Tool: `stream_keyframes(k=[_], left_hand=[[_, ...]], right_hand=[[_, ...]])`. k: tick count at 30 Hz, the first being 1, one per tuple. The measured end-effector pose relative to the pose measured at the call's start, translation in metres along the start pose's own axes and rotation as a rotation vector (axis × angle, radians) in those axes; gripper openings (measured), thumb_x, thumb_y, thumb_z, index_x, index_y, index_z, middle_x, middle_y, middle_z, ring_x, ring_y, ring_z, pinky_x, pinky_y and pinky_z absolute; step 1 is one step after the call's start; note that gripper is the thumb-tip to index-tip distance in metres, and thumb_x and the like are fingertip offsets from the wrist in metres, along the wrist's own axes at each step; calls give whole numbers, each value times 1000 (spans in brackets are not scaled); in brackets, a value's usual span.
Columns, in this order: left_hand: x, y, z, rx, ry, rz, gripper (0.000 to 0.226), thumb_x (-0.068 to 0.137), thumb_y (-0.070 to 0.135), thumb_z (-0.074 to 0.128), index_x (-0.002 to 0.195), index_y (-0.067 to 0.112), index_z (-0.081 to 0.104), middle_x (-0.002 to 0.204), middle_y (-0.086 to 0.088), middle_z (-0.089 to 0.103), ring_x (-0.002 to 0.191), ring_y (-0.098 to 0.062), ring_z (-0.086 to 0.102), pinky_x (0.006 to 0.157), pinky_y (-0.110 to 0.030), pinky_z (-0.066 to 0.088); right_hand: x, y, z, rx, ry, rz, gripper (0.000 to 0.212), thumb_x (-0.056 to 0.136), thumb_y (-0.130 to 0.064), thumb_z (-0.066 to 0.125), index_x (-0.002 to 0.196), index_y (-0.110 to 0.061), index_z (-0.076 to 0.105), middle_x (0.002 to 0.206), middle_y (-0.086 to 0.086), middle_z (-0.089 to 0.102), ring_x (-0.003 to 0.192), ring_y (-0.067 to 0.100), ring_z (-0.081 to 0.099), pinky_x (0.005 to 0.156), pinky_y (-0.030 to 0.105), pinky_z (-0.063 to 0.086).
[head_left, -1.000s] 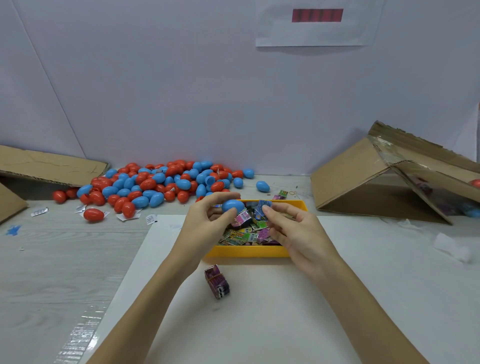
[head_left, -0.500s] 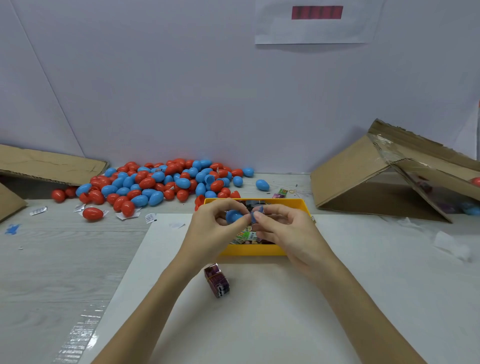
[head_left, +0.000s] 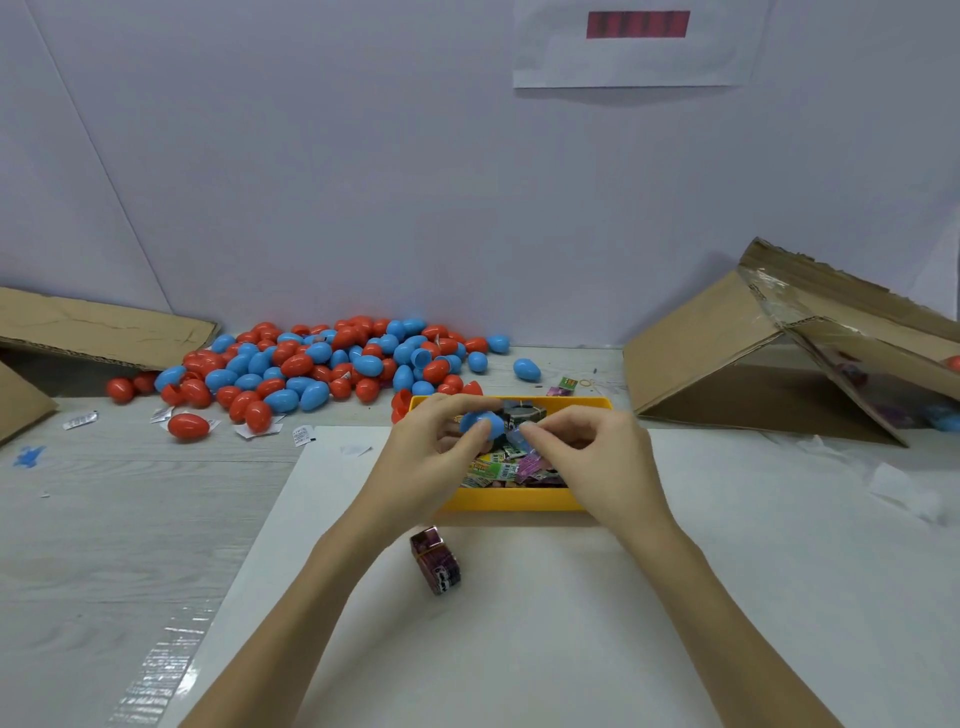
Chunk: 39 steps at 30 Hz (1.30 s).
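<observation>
Two hands met above the yellow tray, and the blue plastic egg sat right in the gap between them. My left hand had it, thumb and fingertips curled round the shell, so it hung clear of the packets lying under my fingers. Its long axis ran roughly sideways, from my left palm toward my right hand, and the end facing right was the one within reach.

My right hand was closed in a pinch on a small bluish piece, touching or almost touching that end of the egg. My fingers hid too much of it for me to tell whether it was a shell half or a wrapped packet. I judged that the next move turned on that line: the right hand needed only to travel a little leftward along the egg's axis while the left kept it level.

Nearer to me than both wrists, a small purple box lay on the white sheet. Beyond my left hand, well apart, was the heap of red and blue eggs.
</observation>
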<state>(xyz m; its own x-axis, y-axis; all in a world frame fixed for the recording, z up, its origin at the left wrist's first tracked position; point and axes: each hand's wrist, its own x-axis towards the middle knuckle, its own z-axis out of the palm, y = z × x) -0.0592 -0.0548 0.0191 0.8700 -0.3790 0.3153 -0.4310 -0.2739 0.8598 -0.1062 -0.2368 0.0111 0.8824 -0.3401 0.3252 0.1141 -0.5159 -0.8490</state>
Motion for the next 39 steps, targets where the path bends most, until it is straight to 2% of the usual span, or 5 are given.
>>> stream_keyframes(k=[4,9,18,25,39], left_hand=[[-2,3,2,-112,-11,-55,29,99,25,65,127,29,69,120,10,69,105,-1,69,83,-16,57],[-2,0,7,-101,19,-54,29,95,28,69,124,30,66,115,20,67,101,11,63,77,-8,52],[0,-6,12,-296,135,-122,29,86,30,80,112,23,69,108,6,74,98,-10,74,75,-23,60],[0,-3,10,-335,98,-50,25,85,15,81,107,23,72,103,16,75,97,-6,74,72,-19,59],[1,-4,9,-344,116,-48,22,92,22,74,114,24,75,102,16,77,95,-5,74,74,-12,55]], right_hand=[[1,1,2,190,39,156,15,88,-36,79,87,-21,82,74,-7,77,73,11,75,71,28,58],[-2,-2,8,315,5,230,14,88,-38,78,95,-25,82,81,-15,78,78,0,74,62,17,54],[-3,-2,11,354,-10,239,25,93,-40,72,103,-19,82,86,-9,80,82,7,76,70,26,60],[0,-6,7,498,-84,292,25,97,-34,67,108,-15,79,93,-4,80,86,14,77,73,28,61],[-3,-2,11,558,-73,136,25,91,-15,76,116,-16,76,99,-7,80,94,7,75,77,15,56]])
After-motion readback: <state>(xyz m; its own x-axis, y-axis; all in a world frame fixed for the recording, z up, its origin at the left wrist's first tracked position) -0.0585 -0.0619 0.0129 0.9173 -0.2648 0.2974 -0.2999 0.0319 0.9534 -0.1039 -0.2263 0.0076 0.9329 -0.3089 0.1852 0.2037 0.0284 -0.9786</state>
